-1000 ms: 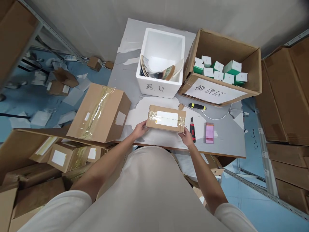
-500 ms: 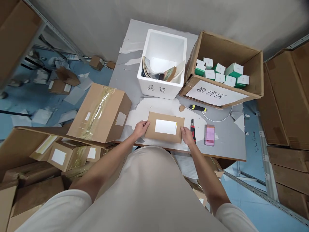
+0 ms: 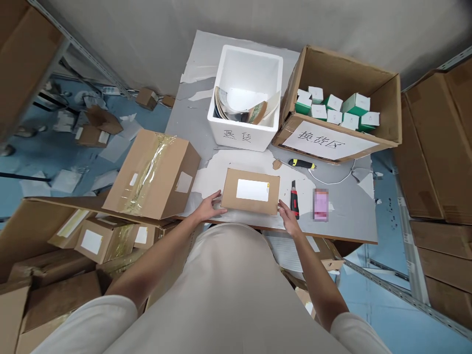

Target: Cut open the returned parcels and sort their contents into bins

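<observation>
A small flat cardboard box (image 3: 232, 194) with a white label lies on the table directly before me. At its lower left corner is my left hand (image 3: 209, 207), thumb and fingers spread apart, holding nothing. My right hand (image 3: 289, 217) is at the lower right corner, fingers stretched out and their tips by the box's edge; whether they touch it I cannot tell. Just right of that hand lies a red and black utility knife (image 3: 294, 201). A yellow and black utility knife (image 3: 301, 163) is farther back, and a pink, blurred-out phone-shaped object (image 3: 320, 205) lies to the right.
A white foam box (image 3: 245, 135) with papers inside and a large carton (image 3: 339, 156) of white-and-green boxes stand behind. A taped carton (image 3: 147, 172) stands at the left, above a bin of parcels (image 3: 88, 241). Stacked cartons (image 3: 418, 157) line the right side.
Both hands have let go of the small box's sides and drawn slightly down toward me. The left fingers have spread. The box now rests with its front side showing.
</observation>
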A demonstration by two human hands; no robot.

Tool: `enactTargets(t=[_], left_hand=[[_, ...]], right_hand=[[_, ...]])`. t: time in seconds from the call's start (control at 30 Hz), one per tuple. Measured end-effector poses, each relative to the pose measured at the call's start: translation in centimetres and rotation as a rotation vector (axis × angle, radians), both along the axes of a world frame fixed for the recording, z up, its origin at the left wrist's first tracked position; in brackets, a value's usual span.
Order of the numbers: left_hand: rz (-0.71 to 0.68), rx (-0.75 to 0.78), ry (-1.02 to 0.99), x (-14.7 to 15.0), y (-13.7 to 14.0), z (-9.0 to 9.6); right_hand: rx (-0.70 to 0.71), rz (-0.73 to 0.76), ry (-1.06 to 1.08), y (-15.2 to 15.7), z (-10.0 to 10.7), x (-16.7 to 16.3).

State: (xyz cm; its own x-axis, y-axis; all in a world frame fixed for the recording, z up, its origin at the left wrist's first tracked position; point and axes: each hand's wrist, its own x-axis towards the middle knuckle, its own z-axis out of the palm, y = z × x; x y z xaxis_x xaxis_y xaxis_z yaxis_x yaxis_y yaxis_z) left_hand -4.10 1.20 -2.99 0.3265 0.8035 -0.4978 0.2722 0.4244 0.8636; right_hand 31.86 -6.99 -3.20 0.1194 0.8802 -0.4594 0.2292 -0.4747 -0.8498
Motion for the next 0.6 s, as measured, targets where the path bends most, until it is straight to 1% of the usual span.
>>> enactTargets(t=[0.1,0.17,0.27,0.37,0.47,0.53,0.6], left_hand=[[-0.034,0.075,-0.041,0.7,-0.3,-0.6],[-0.038,0.112,-0.041,1.2,-0.4,-0.9],[-0.017,0.124,0.016,1.4,-0.2,-0.7],[0.017,0.177,0.08,1.3,0.3,0.8],[0.036,0.285,0.152,1.6,1.3,2.9],[0.019,0.359,0.225,2.1,2.2,4.1],[-0.016,0.389,0.323,2.7,3.2,4.8]], right_hand=[[0.024,0.092,0.068,-0.5,-0.5,-0.7],[0.038,0.15,0.032,-0.6,-0.6,-1.4],[0.077,0.164,-0.036,-0.5,-0.1,-2.1],[0.156,0.151,-0.112,0.4,1.4,-2.0],[0.216,0.139,-0.33,2.4,3.5,-1.7],[0.224,0.135,-0.479,4.2,4.7,-1.7],[0.187,0.146,-0.578,6.0,5.5,-2.0]])
